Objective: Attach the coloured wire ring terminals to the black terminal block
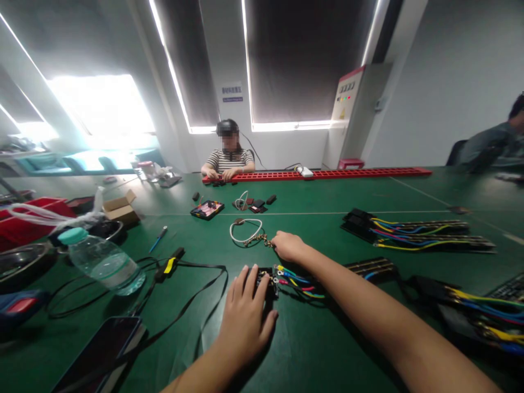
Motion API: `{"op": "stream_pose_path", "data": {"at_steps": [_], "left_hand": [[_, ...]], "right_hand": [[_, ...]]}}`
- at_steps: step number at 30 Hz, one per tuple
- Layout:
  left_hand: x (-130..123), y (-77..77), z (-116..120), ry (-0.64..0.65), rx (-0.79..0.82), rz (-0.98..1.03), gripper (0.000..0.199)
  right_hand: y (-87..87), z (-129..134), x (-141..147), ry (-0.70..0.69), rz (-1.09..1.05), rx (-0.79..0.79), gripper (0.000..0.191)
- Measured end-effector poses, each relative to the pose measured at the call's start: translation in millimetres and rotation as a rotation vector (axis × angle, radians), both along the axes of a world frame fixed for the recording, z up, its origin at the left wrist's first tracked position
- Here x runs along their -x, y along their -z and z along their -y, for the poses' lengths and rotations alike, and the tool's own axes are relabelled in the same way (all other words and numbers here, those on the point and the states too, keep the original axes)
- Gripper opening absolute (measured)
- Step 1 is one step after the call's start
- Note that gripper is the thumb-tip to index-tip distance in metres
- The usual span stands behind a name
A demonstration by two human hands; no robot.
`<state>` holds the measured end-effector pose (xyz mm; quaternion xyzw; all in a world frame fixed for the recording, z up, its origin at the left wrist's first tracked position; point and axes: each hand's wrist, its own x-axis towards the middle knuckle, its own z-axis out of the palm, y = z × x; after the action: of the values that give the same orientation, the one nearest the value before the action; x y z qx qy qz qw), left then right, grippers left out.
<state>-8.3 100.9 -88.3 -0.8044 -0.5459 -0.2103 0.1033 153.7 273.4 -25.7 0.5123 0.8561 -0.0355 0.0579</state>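
Note:
My left hand [248, 305] lies with its fingers spread over a small black block [270, 289] on the green table. Coloured wires with ring terminals [297, 281] run from the right side of that block, passing under my right forearm. Beyond the block, my right hand [289, 245] has its fingers closed at the end of a row of small brass-coloured pieces [260, 238]; what is between the fingertips is hidden. A white cable loop [245, 222] lies just past these pieces.
A water bottle [106, 265], a phone [100, 355] and black cables [196, 266] are at the left. Wired black assemblies [421, 232] lie at the right. Across the green table [311, 202], a person [230, 155] sits behind a long red rail [360, 173].

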Motion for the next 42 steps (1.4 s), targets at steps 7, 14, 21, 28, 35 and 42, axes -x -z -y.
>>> {"op": "stream_pose_path", "data": {"at_steps": [7, 14, 21, 28, 35, 42], "left_hand": [[-0.5, 0.3, -0.8, -0.003, -0.013, -0.002, 0.067], [1.3, 2.8, -2.5, 0.005, -0.017, -0.011, 0.066], [2.9, 1.6, 0.1, 0.008, 0.001, -0.001, 0.068], [3.4, -0.1, 2.7, 0.013, -0.006, 0.062, 0.062], [1.8, -6.5, 5.7, 0.127, -0.239, 0.268, 0.045], [0.9, -14.9, -0.2, 0.319, -0.419, 0.369, 0.032]], "right_hand": [[2.9, 1.1, 9.2, 0.014, 0.036, -0.018, 0.031], [-9.6, 14.9, 0.4, 0.008, -0.040, -0.080, 0.021], [-22.7, 74.1, -30.2, -0.077, -0.268, -0.118, 0.017], [-9.6, 110.0, -35.1, -0.197, -0.761, -0.033, 0.009], [0.6, 135.6, -28.3, -0.239, -0.981, -0.011, 0.008], [7.8, 145.9, -20.0, -0.122, -1.130, 0.104, 0.014]]}}
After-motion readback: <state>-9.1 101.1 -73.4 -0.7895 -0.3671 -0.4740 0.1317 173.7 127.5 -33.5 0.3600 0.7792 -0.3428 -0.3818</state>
